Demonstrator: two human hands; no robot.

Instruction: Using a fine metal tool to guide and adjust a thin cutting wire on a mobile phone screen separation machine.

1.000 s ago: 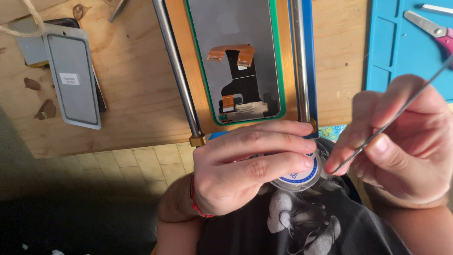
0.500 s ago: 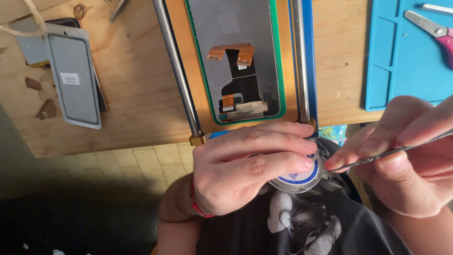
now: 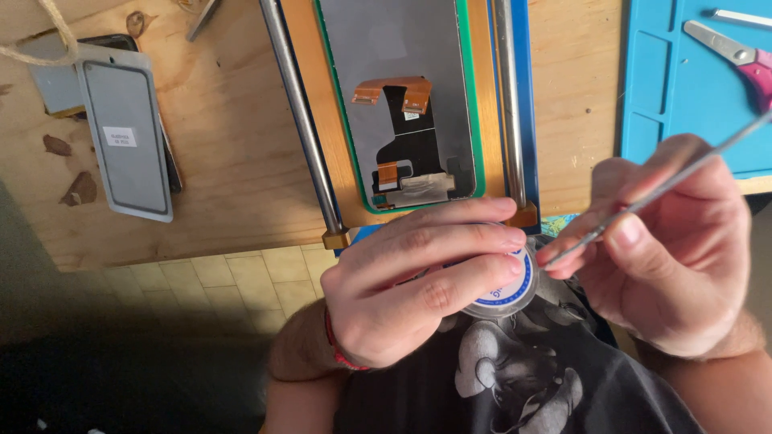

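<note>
Gripping a small round tin (image 3: pixel 503 281) with a blue-and-white lid, the left hand (image 3: pixel 410 281) wraps its fingers over the top, holding it just off the desk (image 3: pixel 233 161) edge, above the person's dark shirt. The right hand (image 3: pixel 667 249) pinches a thin metal rod (image 3: pixel 651 195) between thumb and fingers, its tip at the tin's rim (whether it touches, I cannot tell). On the desk lie a phone screen (image 3: pixel 410 104) face down in a green-edged frame between two steel bars, a glass panel (image 3: pixel 125 133) to the left, and scissors (image 3: pixel 736 56) on a blue mat (image 3: pixel 683 104).
</note>
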